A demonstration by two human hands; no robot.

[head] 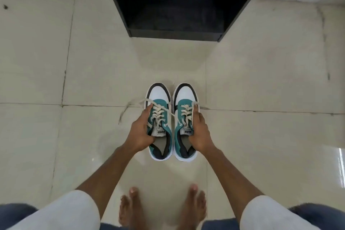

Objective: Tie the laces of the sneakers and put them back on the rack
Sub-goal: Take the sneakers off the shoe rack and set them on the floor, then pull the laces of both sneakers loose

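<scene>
Clearly, each hand, left hand (140, 133) and right hand (198, 133), grips one teal-and-white sneaker (158, 123) labelled PUMA.

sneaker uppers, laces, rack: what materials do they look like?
Sneakers: smooth white toe panels look like leather or synthetic; teal panels matte, maybe suede.
Laces: flat, cream, woven fabric.
Rack: black matte boards, probably painted or laminated wood; cannot confirm.

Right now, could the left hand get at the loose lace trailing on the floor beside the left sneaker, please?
Probably yes. The loose lace lies in the open on the tile just outside the left sneaker, with nothing over it. But the left hand grips that sneaker, so it would have to let go first.
</scene>
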